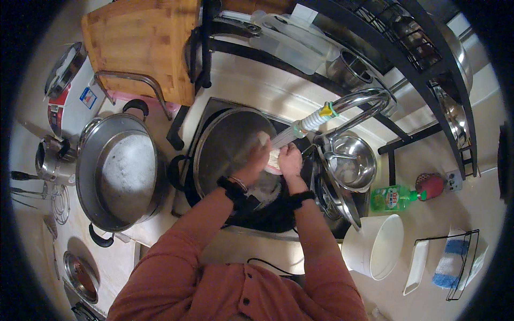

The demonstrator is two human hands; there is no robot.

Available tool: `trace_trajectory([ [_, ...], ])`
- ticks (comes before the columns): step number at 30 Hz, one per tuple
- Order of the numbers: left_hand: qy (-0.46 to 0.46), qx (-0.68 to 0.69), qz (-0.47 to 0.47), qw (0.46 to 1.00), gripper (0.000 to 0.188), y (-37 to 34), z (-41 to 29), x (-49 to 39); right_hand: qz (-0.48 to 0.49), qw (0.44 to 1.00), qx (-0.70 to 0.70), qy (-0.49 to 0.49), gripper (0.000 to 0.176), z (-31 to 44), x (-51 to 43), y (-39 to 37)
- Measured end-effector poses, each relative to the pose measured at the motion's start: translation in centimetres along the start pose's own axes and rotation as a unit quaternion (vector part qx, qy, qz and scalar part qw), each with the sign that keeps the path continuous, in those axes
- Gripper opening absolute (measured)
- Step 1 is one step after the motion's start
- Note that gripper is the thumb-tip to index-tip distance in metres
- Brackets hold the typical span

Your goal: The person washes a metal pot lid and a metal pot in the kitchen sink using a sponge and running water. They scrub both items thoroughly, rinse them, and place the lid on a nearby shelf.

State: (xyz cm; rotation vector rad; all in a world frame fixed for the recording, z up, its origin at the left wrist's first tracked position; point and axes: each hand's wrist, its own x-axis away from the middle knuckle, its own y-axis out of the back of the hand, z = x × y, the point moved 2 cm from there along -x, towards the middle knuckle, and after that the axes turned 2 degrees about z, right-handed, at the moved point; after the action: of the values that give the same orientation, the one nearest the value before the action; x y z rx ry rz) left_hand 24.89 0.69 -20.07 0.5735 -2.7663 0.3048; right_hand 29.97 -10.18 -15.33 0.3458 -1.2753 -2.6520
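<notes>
My left hand (pixel 254 161), slightly blurred, and my right hand (pixel 290 160) are together over a large metal pot (pixel 225 140) in the sink. Between them they grip a pale pad with a pink edge (pixel 274 163), possibly a sponge or cloth. Water from the faucet (pixel 311 122), which has a white ribbed extension, streams down onto the hands and pad. Some water lies in the pot's bottom. Both my wrists wear black bands.
On the left counter stands a large pot (pixel 92 176) of foamy water. A metal bowl (pixel 363 156) and lid (pixel 337 184) crowd the sink's right side, near a green soap bottle (pixel 389 198) and a white bucket (pixel 359 244). A wooden cutting board (pixel 140 44) stands behind.
</notes>
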Motion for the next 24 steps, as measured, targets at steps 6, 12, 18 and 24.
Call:
trace_trajectory([
  [6, -0.046, 0.223, 0.156, 0.961, 0.061, 2.0, -5.1, 2.1, 0.2, 0.915, -0.35, -0.029, 0.021, 0.0, 2.6, -0.1],
  [12, -0.03, 0.312, 0.205, 0.927, 0.058, 1.8, -5.5, 2.8, 0.28, 0.806, -0.479, -0.206, 0.037, 0.8, 2.8, -1.5],
  [18, -0.082, 0.309, 0.207, 0.925, 0.045, 4.9, -5.9, 3.6, 0.212, 0.874, -0.413, -0.142, 0.027, -1.6, 0.5, -1.6],
  [24, -0.015, 0.254, 0.012, 0.967, 0.033, 5.7, -0.3, 0.9, 0.141, 0.839, -0.513, -0.117, 0.029, 0.6, -1.1, 0.1],
])
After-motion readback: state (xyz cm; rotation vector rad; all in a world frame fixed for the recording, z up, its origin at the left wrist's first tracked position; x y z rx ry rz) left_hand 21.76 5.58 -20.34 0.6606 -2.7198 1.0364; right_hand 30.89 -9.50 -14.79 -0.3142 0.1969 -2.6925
